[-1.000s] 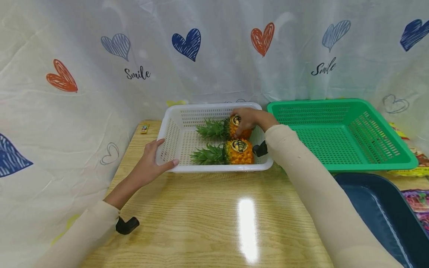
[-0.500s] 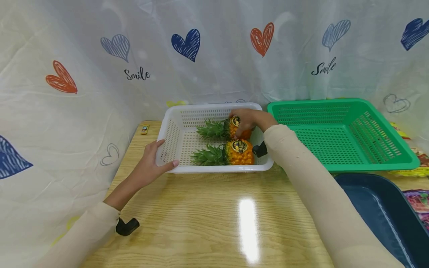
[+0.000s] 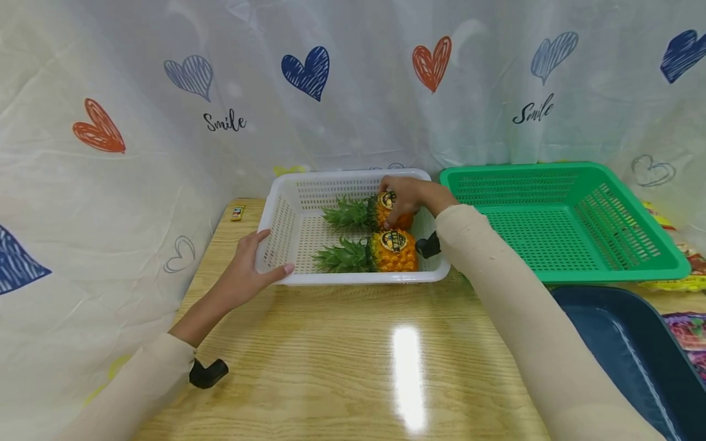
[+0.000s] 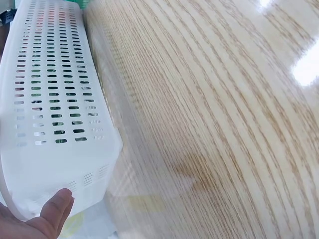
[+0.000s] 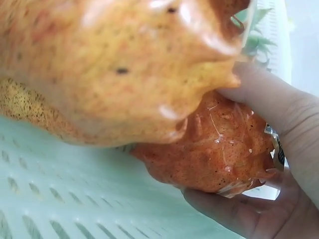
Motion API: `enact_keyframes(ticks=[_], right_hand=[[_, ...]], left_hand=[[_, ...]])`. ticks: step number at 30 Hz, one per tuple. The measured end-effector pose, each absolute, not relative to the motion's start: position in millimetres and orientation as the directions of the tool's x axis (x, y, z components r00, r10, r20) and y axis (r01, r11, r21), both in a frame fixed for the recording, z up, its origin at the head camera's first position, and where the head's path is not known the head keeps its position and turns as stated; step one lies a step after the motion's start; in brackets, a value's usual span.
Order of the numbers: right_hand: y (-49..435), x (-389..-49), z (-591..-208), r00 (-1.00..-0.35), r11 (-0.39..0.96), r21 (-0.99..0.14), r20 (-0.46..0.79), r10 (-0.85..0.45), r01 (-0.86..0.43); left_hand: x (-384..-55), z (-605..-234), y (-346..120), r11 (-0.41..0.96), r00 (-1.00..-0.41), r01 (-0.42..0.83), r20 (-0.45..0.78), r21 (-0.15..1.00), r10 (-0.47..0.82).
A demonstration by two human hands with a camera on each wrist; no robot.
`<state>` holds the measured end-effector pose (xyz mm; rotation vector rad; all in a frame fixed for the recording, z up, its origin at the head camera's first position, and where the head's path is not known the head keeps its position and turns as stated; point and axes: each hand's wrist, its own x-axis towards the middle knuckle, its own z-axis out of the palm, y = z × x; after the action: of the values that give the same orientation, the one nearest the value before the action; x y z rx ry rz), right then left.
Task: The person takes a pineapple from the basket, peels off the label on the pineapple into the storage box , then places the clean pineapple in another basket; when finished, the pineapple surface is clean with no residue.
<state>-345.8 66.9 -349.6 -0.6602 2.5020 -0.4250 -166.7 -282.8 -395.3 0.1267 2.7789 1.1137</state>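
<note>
Two pineapples lie side by side in a white plastic basket [image 3: 353, 278], leaves pointing left and a round label on each. My right hand [image 3: 410, 196] grips the far pineapple [image 3: 384, 211] from above, partly covering it. In the right wrist view its thumb and fingers are on either side of that orange fruit [image 5: 214, 149]. The near pineapple [image 3: 393, 257] lies just in front and looms large in the right wrist view. My left hand [image 3: 245, 272] holds the basket's front left corner, fingers along the left side and thumb [image 4: 57, 211] against the front.
A green basket [image 3: 535, 242] stands right of the white one, with a dark blue tray [image 3: 607, 324] in front of it. Colourful packets [image 3: 689, 331] lie at the far right. A small yellow packet [image 3: 237, 212] is on the wooden table [image 3: 331, 355], back left. A curtain hangs behind.
</note>
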Motion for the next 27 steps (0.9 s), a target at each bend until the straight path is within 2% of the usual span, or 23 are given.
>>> enact_keyframes(ticks=[8,27], right_hand=[[68.3,-346.1,-350.0,-0.722,0.801,-0.425,-0.376,-0.581,-0.423],[68.8,-348.8,-345.9,-0.736,0.806,-0.402,-0.358,-0.575,-0.434]], left_hand=[[-165.9,-393.3,-283.2,0.719,-0.986,0.027,-0.099,0.695,0.132],[-165.2,-391.6,-281.7,0.718,-0.986,0.031,-0.098,0.696,0.138]])
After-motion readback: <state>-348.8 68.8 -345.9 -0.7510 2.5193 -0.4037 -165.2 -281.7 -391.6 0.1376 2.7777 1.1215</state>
